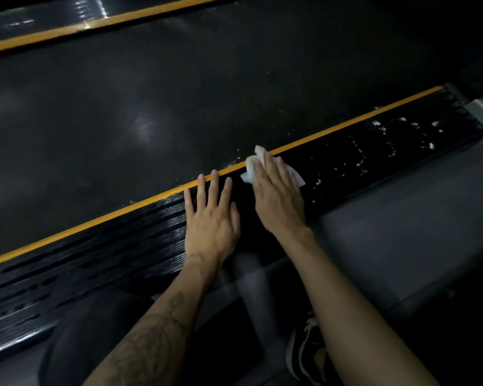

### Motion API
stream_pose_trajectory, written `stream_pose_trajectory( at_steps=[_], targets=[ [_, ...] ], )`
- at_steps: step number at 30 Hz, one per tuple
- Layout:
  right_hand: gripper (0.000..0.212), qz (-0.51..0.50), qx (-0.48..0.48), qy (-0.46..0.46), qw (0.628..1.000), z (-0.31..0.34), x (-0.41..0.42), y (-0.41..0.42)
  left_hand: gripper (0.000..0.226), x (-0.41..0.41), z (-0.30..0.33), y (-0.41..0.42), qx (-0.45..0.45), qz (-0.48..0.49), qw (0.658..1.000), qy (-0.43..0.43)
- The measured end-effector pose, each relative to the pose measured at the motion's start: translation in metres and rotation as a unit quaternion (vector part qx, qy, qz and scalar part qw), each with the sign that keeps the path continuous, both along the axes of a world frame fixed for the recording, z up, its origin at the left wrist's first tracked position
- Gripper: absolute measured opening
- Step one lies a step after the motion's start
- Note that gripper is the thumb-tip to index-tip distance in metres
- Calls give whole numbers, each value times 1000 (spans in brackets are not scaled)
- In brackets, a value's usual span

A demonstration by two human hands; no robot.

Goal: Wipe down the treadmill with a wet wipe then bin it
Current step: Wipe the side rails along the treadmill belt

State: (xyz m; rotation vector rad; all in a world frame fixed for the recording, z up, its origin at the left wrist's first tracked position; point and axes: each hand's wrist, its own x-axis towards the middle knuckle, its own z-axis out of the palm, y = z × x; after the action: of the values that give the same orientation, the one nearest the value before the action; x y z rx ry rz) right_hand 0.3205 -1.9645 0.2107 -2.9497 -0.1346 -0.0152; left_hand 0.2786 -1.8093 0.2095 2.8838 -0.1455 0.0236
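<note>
Both bare forearms reach forward side by side, the left one tattooed. The left hand (211, 215) lies flat, palm down, fingers straight and slightly spread — the right hand (279, 196) just beside it, also palm down, fingers extended.

rail R (388, 151): open, white flecks only
rail L: left hand (211, 215) flat on it, blocks
belt (151, 107), far: bare, open
</note>
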Motion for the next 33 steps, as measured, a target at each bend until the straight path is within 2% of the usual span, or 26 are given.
stream_pose_trajectory(
  at_steps=[4,7,12,16,19,22,25,28,33],
  targets=[
    [59,-66,6,-5,998,-2,-6,-5,61,0,-1,0,4,2,1000,-3],
    [64,-50,21,4,999,-2,-18,12,61,1,-1,0,-1,5,1000,0],
    [58,-11,16,11,1000,2,9,-1,61,2,0,0,-3,2,1000,-2],
    [60,-58,7,-8,998,1,-6,-2,61,0,1,0,3,1,1000,1],
    [61,-15,2,-17,1000,0,-12,11,62,2,2,-1,2,0,1000,2],
    [60,51,-32,1,998,2,17,5,61,2,1,-1,2,1,1000,-1],
    [57,8,-38,16,999,4,30,-10,61,2,0,-1,5,5,1000,-4],
    [56,-29,-15,-28,999,5,7,-2,61,1,0,-1,6,5,1000,-3],
    [52,55,-17,-15,998,5,20,-2,61,3,0,-2,2,5,1000,-3]
  ],
)
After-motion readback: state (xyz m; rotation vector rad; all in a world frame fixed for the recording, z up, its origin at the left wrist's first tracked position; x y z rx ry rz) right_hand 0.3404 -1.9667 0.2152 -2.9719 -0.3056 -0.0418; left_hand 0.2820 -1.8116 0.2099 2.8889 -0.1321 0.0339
